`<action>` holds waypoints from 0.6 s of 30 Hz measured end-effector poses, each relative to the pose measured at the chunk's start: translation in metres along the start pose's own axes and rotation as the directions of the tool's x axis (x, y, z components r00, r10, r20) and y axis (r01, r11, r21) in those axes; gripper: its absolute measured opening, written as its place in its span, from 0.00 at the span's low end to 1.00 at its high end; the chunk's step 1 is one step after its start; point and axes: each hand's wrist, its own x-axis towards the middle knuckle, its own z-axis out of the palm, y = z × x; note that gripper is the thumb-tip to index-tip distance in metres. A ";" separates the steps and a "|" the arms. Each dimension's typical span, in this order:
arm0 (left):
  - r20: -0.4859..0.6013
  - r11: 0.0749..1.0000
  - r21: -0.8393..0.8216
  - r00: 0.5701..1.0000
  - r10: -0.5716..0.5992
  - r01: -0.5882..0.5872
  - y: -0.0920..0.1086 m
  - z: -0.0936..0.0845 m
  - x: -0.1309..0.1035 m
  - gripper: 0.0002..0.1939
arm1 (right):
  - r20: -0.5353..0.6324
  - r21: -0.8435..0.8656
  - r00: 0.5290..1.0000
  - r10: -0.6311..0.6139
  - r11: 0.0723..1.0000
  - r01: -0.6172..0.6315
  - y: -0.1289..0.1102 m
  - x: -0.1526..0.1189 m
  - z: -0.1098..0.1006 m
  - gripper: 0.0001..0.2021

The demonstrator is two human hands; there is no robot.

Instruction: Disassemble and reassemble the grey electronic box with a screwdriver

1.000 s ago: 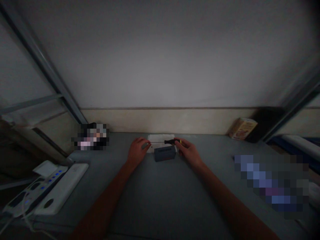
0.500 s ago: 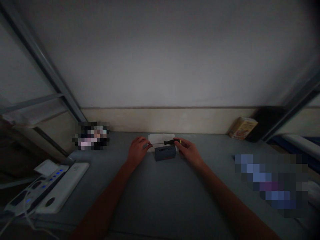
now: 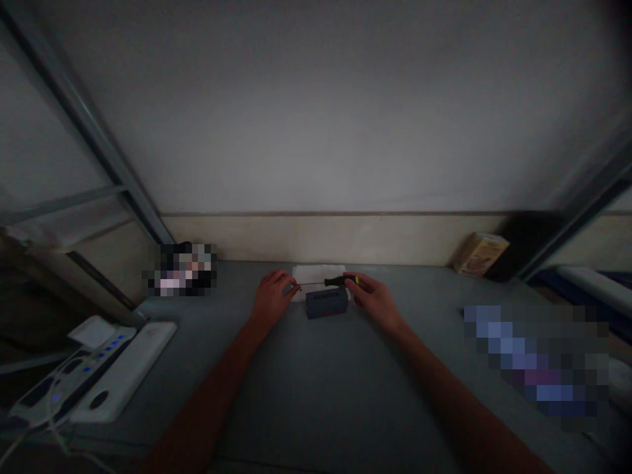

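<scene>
My right hand [image 3: 369, 296] is closed on the black and yellow handle of a screwdriver [image 3: 336, 281], whose thin shaft points left. At the tip of the shaft, my left hand [image 3: 273, 296] is pinched on something small that I cannot make out. A dark slotted box [image 3: 326, 303] rests on the grey table [image 3: 316, 382] between the hands, just below the screwdriver. Behind the box lies a white sheet [image 3: 316, 270], partly hidden by the tool and the box.
White power strips [image 3: 126, 372] with cables lie at the left. A yellowish carton [image 3: 481, 254] stands at the back right beside a dark object. Blurred-out items are at the back left and on the right. A wall rises behind the table.
</scene>
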 end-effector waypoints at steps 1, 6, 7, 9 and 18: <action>0.005 1.000 0.006 1.000 0.005 -0.006 0.000 0.000 0.000 0.05 | 0.000 0.004 1.000 0.000 1.000 0.000 0.000 0.000 0.000 0.30; 0.028 1.000 -0.012 1.000 0.006 -0.006 0.000 -0.001 0.001 0.06 | 0.013 0.031 1.000 -0.004 1.000 0.004 0.001 0.002 -0.002 0.29; 0.025 1.000 -0.020 1.000 -0.001 0.001 0.000 -0.001 0.001 0.06 | 0.006 0.033 1.000 0.000 0.999 0.000 0.001 0.003 -0.003 0.29; 0.023 0.999 -0.038 1.000 -0.010 0.011 -0.001 0.000 0.001 0.07 | -0.009 0.030 1.000 0.007 1.000 -0.007 0.001 0.004 -0.004 0.31; 0.062 0.998 -0.065 0.998 0.025 -0.021 0.000 -0.001 0.001 0.08 | -0.001 0.054 1.000 -0.002 0.999 0.002 -0.002 0.002 -0.005 0.29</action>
